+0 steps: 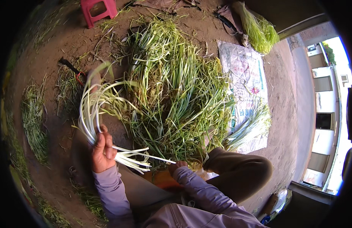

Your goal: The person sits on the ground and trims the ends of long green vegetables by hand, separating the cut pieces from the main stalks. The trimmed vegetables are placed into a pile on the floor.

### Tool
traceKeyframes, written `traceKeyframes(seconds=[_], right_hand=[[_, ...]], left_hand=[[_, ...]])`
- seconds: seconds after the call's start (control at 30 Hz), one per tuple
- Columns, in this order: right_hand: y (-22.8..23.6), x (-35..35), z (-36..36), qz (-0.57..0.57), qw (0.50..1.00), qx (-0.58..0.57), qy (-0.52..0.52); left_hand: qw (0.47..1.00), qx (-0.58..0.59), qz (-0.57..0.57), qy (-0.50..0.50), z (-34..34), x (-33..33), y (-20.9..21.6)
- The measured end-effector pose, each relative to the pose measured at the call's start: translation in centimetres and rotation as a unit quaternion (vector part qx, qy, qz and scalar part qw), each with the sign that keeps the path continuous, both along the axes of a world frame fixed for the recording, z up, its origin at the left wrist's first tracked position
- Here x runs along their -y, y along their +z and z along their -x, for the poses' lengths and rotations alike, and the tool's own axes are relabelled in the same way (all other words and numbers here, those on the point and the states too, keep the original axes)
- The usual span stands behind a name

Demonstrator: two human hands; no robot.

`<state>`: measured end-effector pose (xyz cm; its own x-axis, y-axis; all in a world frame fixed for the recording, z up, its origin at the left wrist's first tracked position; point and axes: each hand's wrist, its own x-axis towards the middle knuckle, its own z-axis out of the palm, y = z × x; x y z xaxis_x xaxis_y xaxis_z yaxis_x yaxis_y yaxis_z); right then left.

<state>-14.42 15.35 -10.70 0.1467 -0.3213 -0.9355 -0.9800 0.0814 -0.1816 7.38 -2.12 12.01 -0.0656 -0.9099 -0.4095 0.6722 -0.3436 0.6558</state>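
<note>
Near left, up in the left hand (103, 150): bunch of pale stalks (85, 116), leafy tops arching to the far side, white ends fanned out toward the right. Left fingers are curled closed around its middle. Right hand (178, 167) is at the tip of one longer stalk, looks like a pinch; exact fingertip contact is hidden. Handling, my read: light, limp up top, stiffer toward the white ends, probably slick, easy to snap or bruise. Best hold is a loose wrap on the pale shanks, not the leaves; single stalks by the end. Beyond, centre: big tangled heap of greens (176, 87). Right of that, printed sack sheet (242, 62), pale-stemmed bundle (251, 127) on its near end. Far left, pink stool (111, 9).
</note>
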Motion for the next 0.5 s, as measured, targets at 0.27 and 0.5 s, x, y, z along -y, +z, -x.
traceKeyframes(seconds=[0.27, 0.5], right_hand=[[8.8, 14.6, 4.0, 0.317, 0.925, -0.008, -0.208], [1.6, 22.9, 4.2, 0.127, 0.969, -0.100, -0.189]], left_hand=[[0.989, 0.119, -0.069, -0.061, 2.7, -0.9, -4.3], [0.983, 0.157, -0.067, -0.067, 4.3, -1.0, -5.5]])
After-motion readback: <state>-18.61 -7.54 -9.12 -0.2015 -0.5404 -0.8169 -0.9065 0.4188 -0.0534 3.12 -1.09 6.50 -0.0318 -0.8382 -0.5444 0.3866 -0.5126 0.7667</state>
